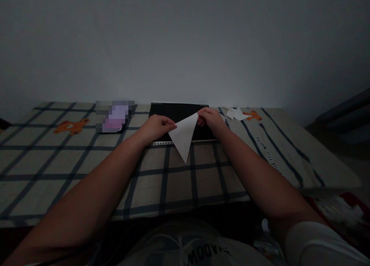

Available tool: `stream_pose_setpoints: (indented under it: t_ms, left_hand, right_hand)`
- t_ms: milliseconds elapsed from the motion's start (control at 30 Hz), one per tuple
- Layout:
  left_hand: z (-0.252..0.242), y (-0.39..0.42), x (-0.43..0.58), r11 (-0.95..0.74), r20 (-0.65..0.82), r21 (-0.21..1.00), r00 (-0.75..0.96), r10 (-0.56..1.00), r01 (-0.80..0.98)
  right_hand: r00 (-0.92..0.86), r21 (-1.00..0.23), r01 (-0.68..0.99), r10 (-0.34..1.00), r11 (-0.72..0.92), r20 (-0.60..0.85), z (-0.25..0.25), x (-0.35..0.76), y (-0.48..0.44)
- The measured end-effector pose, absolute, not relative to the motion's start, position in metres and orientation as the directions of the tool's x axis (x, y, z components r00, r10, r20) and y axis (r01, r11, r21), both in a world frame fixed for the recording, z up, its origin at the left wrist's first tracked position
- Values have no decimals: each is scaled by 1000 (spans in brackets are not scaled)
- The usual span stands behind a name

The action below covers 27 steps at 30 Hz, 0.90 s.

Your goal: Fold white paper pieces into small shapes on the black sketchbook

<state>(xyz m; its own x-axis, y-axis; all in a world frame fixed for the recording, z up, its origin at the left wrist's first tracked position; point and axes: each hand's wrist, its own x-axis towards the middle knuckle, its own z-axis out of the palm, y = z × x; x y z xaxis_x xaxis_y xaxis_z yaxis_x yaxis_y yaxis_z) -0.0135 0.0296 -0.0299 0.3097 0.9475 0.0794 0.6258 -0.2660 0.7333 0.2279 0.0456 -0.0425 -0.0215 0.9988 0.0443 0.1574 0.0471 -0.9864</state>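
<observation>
A white sheet of paper (185, 135), folded into a triangle, is held up between my two hands with one point toward me. My left hand (157, 127) pinches its left corner between thumb and fingers. At the upper right corner, my right hand (209, 119) grips the paper with curled fingers. Beneath both hands lies a flat black sheet or pad (173, 110) with a row of small holes along its edges. The lower point of the paper hangs past the pad's near edge.
A phone (117, 117), blurred by blocks, lies to the left. White paper pieces (238, 114) rest right of the pad. A checked cloth (86, 158) covers the table, and a wall (185, 46) rises behind. Crumpled white stuff (341, 210) sits low on the right.
</observation>
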Motion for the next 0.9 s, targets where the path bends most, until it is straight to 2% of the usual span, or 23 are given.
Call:
stream_pose_setpoints:
  t_ms: [100,200,300,400,500,567,767,900]
  left_hand:
    - [-33,33,-16,-288,123,738,298,947,610]
    - [-37,37,-18,-277,138,790,282,949,546]
    - [-39,39,-18,-150,61,881,207,977,448]
    - [-40,38,-14,-37,-2,945,119,993,325]
    - [-38,33,-5,5,-16,981,55,998,196]
    - [-36,30,1,21,-29,994,65,997,110]
    - [-32,22,8,94,-96,995,146,985,20]
    - [-34,19,10,76,-79,997,163,983,26]
  right_hand:
    - [2,-982,177,998,64,66,-45,230,49]
    - [32,-949,298,993,102,117,-49,235,52]
    - [86,-842,492,950,222,301,-50,240,52]
    - [-2,-717,588,888,374,461,-48,238,46]
    - [-238,-648,580,863,494,445,-44,229,36]
    - [-327,-623,558,836,548,441,-43,220,30]
    - [-388,-670,521,846,528,365,-45,212,24]
    - [-385,-693,484,842,534,379,-47,213,25]
